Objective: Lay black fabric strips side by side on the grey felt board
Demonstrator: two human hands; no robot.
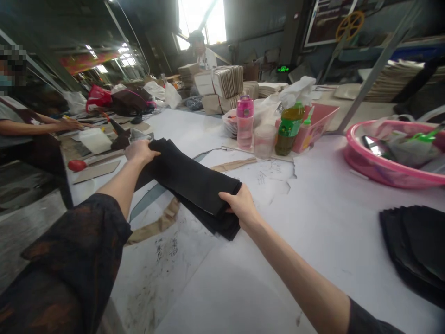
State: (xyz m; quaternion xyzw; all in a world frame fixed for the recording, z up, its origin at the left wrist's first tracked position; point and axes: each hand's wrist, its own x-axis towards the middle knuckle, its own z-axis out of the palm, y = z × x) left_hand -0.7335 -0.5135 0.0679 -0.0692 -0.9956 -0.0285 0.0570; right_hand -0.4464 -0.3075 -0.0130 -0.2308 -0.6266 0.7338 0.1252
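A stack of black fabric pieces (194, 183) lies on the white paper-covered table (313, 222). My left hand (139, 151) grips the far end of the stack, fingers curled over its edge. My right hand (239, 204) holds the near end, thumb on top and fingers underneath. The top pieces are lifted slightly off those below.
Another pile of black fabric (415, 248) sits at the right edge. A pink basin (389, 169), a pink bottle (245, 121), a green bottle (288, 130) and a plastic cup (264, 140) stand behind. A person's arm (41, 124) rests at the left. Stacked cardboard (222, 86) is at the back.
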